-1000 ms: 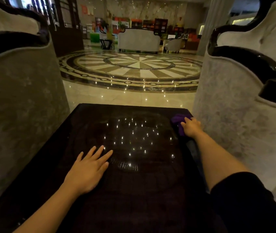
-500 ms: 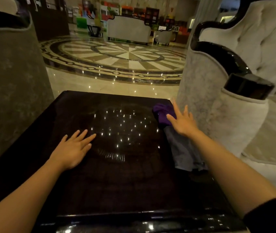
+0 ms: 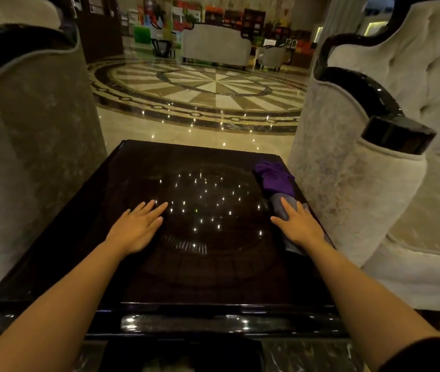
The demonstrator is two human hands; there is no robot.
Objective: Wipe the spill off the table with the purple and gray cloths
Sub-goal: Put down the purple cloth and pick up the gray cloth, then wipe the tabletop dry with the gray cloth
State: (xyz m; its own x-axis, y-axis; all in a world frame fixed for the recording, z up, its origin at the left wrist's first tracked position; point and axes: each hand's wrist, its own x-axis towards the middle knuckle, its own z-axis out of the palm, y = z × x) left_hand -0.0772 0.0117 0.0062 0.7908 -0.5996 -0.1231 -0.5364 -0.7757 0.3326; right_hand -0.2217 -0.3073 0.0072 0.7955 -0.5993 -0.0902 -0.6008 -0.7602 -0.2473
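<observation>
A glossy black square table fills the middle of the head view. At its right edge lies a crumpled purple cloth, with a gray cloth just nearer to me and touching it. My right hand lies flat on the gray cloth, fingers spread, covering most of it. My left hand rests flat on the bare tabletop left of centre, fingers apart, holding nothing. No spill stands out on the dark, reflective surface.
A grey upholstered armchair flanks the table on the left. On the right, another armchair with black trim stands close to the cloths. Polished marble floor stretches beyond the far edge.
My right hand has drawn back from the purple cloth and come down flat on the gray cloth. The left hand stays flat on the table. The view has shifted.
</observation>
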